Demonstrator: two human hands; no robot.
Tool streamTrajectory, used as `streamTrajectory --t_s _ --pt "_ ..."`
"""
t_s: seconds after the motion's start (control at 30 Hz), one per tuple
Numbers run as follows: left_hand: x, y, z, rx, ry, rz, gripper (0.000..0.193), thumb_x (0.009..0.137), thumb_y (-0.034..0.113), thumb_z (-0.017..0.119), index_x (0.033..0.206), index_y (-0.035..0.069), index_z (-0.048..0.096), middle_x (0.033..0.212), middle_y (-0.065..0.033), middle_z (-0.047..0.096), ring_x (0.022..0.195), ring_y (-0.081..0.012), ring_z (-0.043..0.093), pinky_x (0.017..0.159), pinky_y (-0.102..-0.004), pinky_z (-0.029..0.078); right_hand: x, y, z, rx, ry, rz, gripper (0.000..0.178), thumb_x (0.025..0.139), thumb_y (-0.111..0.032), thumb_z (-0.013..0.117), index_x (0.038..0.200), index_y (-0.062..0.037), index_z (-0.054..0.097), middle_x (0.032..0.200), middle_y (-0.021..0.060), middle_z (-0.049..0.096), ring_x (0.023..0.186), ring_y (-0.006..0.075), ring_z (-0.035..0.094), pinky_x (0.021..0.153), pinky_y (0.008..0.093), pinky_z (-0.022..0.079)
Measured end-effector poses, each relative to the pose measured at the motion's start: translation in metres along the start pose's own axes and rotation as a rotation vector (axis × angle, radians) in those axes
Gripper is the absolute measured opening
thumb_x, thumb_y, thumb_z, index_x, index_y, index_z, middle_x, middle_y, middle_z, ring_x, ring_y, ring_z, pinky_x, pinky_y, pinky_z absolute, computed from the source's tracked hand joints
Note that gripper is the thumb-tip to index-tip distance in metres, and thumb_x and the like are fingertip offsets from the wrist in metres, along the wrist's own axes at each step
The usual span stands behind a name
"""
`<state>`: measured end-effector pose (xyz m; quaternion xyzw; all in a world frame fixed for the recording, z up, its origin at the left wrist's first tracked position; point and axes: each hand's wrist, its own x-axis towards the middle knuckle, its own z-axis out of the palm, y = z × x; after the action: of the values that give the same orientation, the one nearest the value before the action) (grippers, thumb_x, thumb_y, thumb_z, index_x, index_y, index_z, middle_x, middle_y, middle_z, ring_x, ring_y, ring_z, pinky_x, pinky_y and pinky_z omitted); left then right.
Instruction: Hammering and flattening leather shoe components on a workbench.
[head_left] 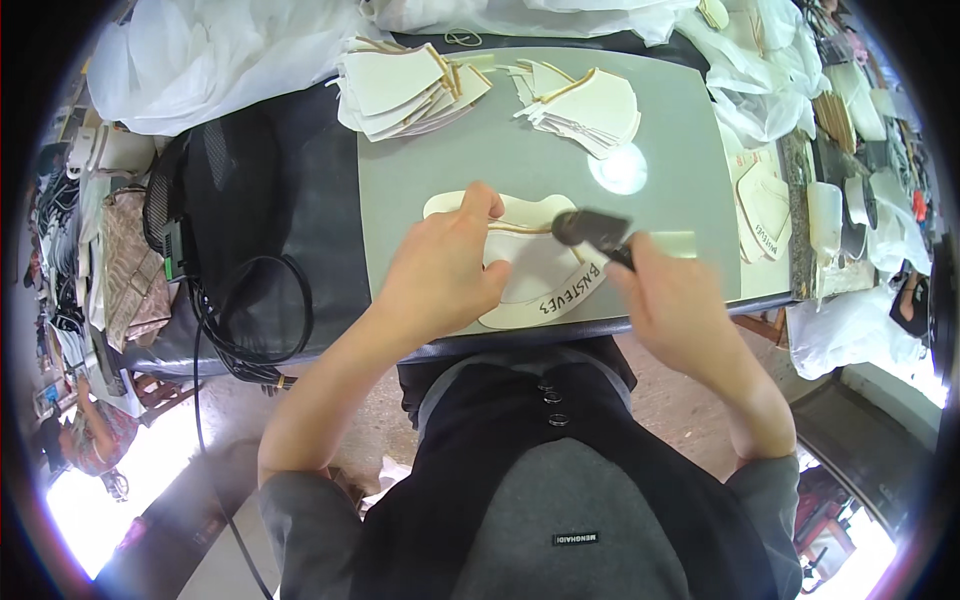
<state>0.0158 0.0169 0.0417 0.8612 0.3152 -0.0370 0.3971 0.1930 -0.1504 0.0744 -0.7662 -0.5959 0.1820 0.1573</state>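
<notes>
A flat cream panel (525, 272) with curved outlines, a tan edge line and dark lettering lies at the near side of the grey board (670, 150). My left hand (447, 262) bears down on the panel's left part, thumb and forefinger apart over its surface; the other fingers are mostly hidden. In my right hand (672, 300) is a hammer (598, 230), gripped by its handle and blurred by motion. Its dark round head is over the tan line, at the panel's right part. Whether it touches the panel I cannot tell.
Two fanned stacks of white panels, the left stack (395, 90) and right stack (590, 108), lie at the board's far side. Plastic bags (230, 60) line the back. Black cables (255, 330) coil at left. Another lettered panel (765, 212) lies at right.
</notes>
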Motion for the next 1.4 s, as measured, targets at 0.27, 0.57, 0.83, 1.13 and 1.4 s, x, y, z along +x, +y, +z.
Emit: streamTrajectory --t_s 0.27,0.57,0.83,1.13,1.4 --pt "-0.001 -0.001 0.002 0.171 0.034 0.222 0.033 0.077 0.007 0.067 0.109 0.006 0.057 0.096 -0.0126 0.063 0.096 -0.0327 0.062 0.083 -0.0436 0.047 -0.006 -0.006 0.009 -0.186 -0.153 0.080 0.032 0.099 -0.027 0.055 0.084 -0.0004 0.045 0.052 0.0158 0.054 0.049 0.0394 0.057 0.047 0.0479 0.045" --pt "0.016 -0.015 0.011 -0.054 0.107 0.443 0.025 0.075 0.004 0.067 0.100 0.009 0.066 0.091 -0.0042 0.059 0.095 -0.0241 0.056 0.093 -0.0385 0.037 -0.007 -0.009 0.007 -0.153 -0.175 0.151 0.032 0.099 -0.027 0.056 0.087 0.0002 0.045 0.051 0.0155 0.054 0.047 0.0390 0.057 0.046 0.0475 0.045" --pt "0.018 -0.024 0.022 -0.099 0.244 0.591 0.025 0.073 -0.002 0.070 0.094 0.012 0.074 0.082 0.0014 0.061 0.086 -0.0187 0.057 0.088 -0.0362 0.035 -0.007 -0.008 0.007 -0.178 -0.177 0.153 0.032 0.098 -0.027 0.057 0.086 -0.0001 0.045 0.051 0.0153 0.055 0.047 0.0388 0.058 0.046 0.0468 0.046" --pt "0.022 -0.025 0.017 -0.044 0.190 0.665 0.032 0.069 -0.003 0.070 0.097 0.012 0.074 0.085 0.0013 0.061 0.086 -0.0198 0.057 0.089 -0.0376 0.036 -0.007 -0.005 0.006 -0.148 -0.194 0.156 0.032 0.098 -0.028 0.057 0.088 0.0003 0.045 0.052 0.0158 0.055 0.049 0.0393 0.058 0.046 0.0472 0.046" --pt "0.021 -0.025 0.018 -0.022 0.203 0.684 0.031 0.070 -0.003 0.070 0.097 0.011 0.073 0.085 0.0001 0.060 0.088 -0.0205 0.057 0.093 -0.0390 0.035 0.000 -0.008 -0.004 -0.043 -0.111 0.185 0.033 0.099 -0.028 0.056 0.088 0.0007 0.045 0.054 0.0171 0.055 0.051 0.0409 0.058 0.048 0.0485 0.045"
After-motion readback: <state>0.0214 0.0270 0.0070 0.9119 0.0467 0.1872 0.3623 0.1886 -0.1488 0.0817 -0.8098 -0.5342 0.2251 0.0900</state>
